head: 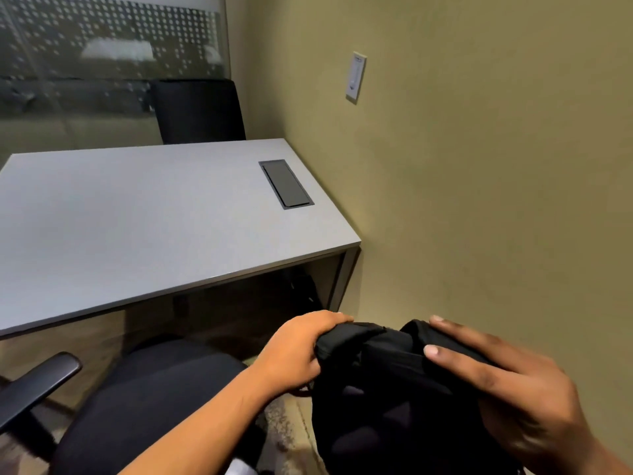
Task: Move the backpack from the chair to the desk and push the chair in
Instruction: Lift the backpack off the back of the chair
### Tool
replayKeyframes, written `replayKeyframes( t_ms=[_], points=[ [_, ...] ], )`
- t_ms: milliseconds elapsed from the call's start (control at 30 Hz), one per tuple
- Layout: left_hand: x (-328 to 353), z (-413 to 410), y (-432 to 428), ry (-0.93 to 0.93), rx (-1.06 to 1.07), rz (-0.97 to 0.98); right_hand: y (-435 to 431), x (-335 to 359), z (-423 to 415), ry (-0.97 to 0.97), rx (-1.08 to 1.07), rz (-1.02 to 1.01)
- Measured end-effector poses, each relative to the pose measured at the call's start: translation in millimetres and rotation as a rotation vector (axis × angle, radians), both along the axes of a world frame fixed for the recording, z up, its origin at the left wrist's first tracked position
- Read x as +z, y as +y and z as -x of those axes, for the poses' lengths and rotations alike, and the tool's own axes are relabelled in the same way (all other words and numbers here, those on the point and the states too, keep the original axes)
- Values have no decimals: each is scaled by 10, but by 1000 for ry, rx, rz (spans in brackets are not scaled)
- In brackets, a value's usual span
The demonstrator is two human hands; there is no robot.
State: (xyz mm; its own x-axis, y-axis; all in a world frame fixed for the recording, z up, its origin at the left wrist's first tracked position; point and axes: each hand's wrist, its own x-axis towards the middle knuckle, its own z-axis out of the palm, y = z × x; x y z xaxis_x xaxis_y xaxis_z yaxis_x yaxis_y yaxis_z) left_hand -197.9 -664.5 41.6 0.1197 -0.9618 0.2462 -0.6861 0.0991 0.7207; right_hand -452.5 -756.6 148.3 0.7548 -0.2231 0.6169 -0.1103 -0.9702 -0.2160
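My left hand (301,351) reached in from the lower middle, forearm angled up and to the right, and its fingers (334,318) were curled down over the top left corner of the backpack (387,399), clamped on the black fabric. My right hand (507,389) came in from the lower right corner, palm down on the top right of the bag, with my fingers there spread flat along the fabric and my thumb (442,353) pressed on its upper face; whether that hand truly gripped it or only pressed on it I could not tell. The backpack sat between both hands at the lower right, beside the chair (147,406) and close to the wall (479,200), below the level of the counter (137,217) and not on it. Its lower part ran out of view at the bottom edge, so I could not tell what it rested on, if anything. The chair's seat was partly covered by my left forearm, and its armrest (37,382) showed at the far left. The space under the counter was dark and hard to make out
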Motion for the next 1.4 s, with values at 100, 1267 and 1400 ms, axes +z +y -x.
replayKeyframes(
  t_ms=[100,1267,1400],
  points=[
    [126,-111,-346,-89,150,48,-356,7,-125,-11,20,29],
    [1015,-2772,-3393,-274,424,265,-3470,352,-2735,-128,95,-9],
    [1089,-3118,-3785,-259,430,271,-3721,329,-3102,-140,59,-15]
  ],
)
